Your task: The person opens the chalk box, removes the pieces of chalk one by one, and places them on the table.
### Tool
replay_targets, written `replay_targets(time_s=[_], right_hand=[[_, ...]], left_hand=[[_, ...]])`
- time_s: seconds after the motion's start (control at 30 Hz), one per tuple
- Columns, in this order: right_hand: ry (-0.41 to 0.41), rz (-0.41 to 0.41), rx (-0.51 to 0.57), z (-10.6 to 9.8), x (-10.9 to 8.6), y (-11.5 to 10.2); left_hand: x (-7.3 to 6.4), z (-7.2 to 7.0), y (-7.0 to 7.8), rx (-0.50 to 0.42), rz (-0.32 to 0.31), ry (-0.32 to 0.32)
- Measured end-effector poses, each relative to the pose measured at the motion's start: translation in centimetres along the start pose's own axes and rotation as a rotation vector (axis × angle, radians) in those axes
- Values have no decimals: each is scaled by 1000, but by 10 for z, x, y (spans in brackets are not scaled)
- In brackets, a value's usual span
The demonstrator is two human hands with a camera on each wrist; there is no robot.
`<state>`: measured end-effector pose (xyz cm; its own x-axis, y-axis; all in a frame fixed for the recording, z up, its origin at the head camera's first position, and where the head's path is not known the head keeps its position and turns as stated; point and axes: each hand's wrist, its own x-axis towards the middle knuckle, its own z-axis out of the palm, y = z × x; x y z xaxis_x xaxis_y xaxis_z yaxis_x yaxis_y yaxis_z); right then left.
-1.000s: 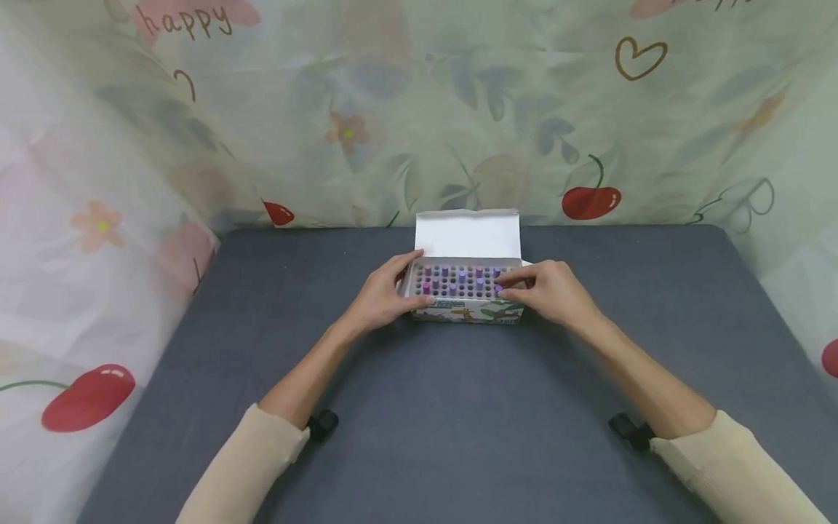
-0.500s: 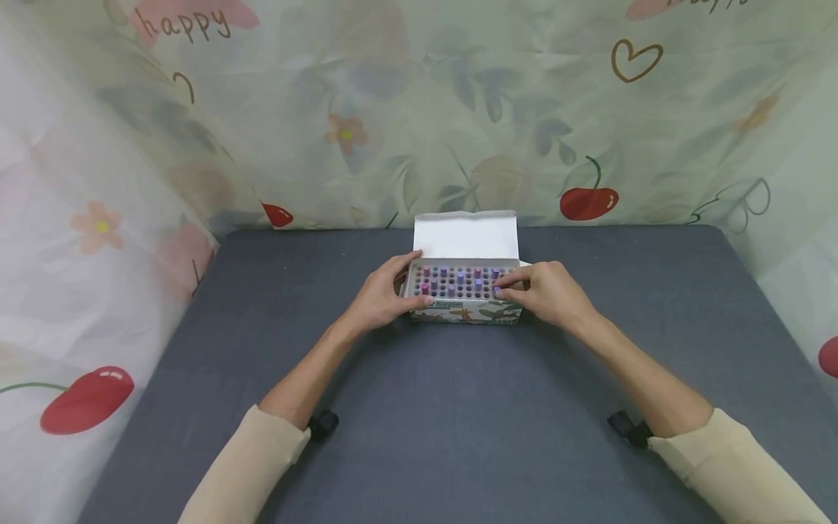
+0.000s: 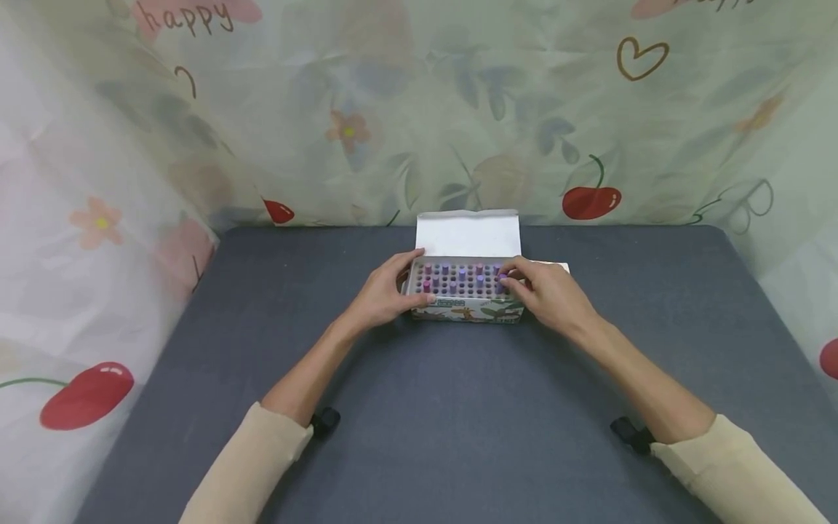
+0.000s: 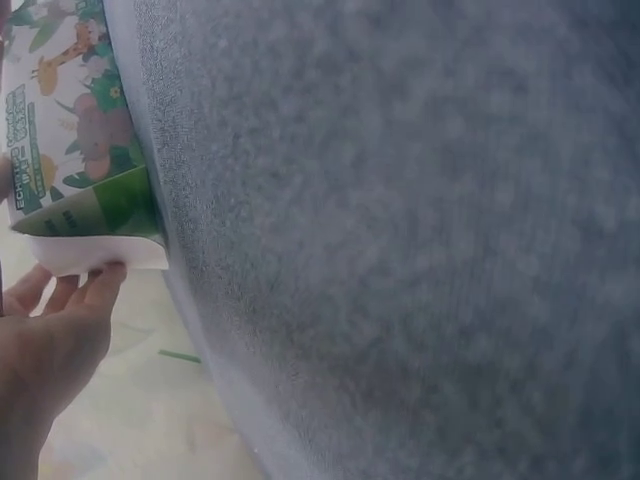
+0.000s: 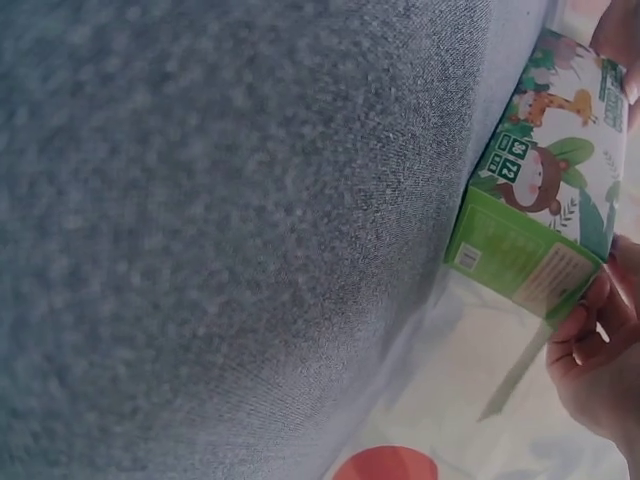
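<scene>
An open cardboard marker box with animal pictures stands near the table's back edge. Inside is a tray full of round holes, where several purple and pink markers stand spread apart. My left hand grips the box's left end, thumb at the front rim and fingers reaching to the back corner. At the tray's right end my right hand pinches a purple marker between thumb and fingers; its lower part shows above the front holes. The right wrist view shows the box's green end flap beside that hand.
The box's white lid stands raised behind the tray, and a white side flap sticks out at right. A dark grey cloth covers the table. Printed curtains hang behind and at both sides.
My right hand has risen slightly away from the front row, drawing the purple marker upward. More of the right side flap shows behind it. The left hand stays in place.
</scene>
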<state>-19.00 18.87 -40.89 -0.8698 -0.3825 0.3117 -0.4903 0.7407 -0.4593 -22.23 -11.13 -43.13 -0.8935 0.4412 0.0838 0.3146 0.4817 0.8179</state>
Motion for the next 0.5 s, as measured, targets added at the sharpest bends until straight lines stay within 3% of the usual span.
replay_targets(time_s=[0.17, 0.5], right_hand=[[37, -20, 5, -1, 1, -3], [198, -69, 112, -9, 6, -10]], left_hand=[[-2, 0, 1, -15, -14, -9], [1, -3, 5, -4, -38, -24]])
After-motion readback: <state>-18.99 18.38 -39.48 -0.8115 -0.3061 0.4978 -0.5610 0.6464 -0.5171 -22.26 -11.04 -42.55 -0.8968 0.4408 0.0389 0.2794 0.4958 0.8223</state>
